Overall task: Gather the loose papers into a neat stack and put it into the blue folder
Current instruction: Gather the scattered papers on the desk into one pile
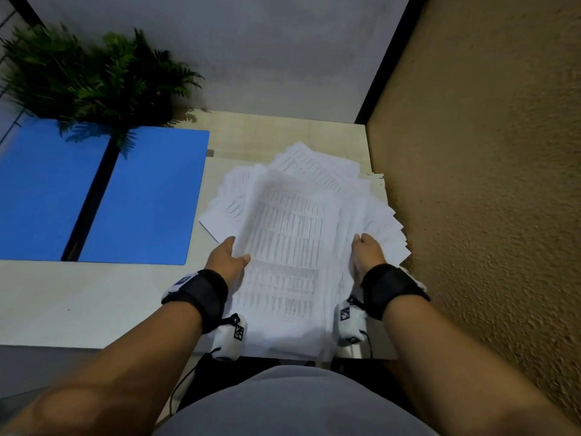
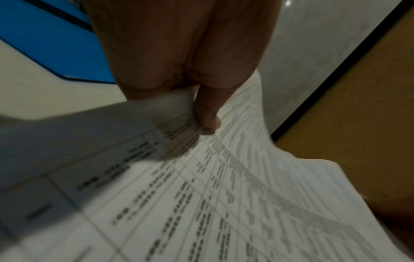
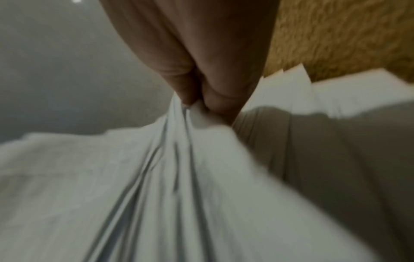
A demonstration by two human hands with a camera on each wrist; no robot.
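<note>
A thick, fanned bundle of white printed papers (image 1: pixel 289 247) lies in front of me at the right end of the table, its sheets splayed and blurred. My left hand (image 1: pixel 229 258) grips the bundle's left edge, thumb on the top sheet (image 2: pixel 224 195) and fingers underneath. My right hand (image 1: pixel 366 253) pinches several sheets at the right edge (image 3: pixel 188 141), bunching them. The blue folder (image 1: pixel 147 196) lies open and flat on the table to the left, a dark spine down its middle, nothing in it.
A green fern plant (image 1: pixel 91 77) stands behind the folder and overhangs it. A rough tan wall (image 1: pixel 487 184) runs close along the right of the papers. The pale table (image 1: pixel 78 297) ends at my body.
</note>
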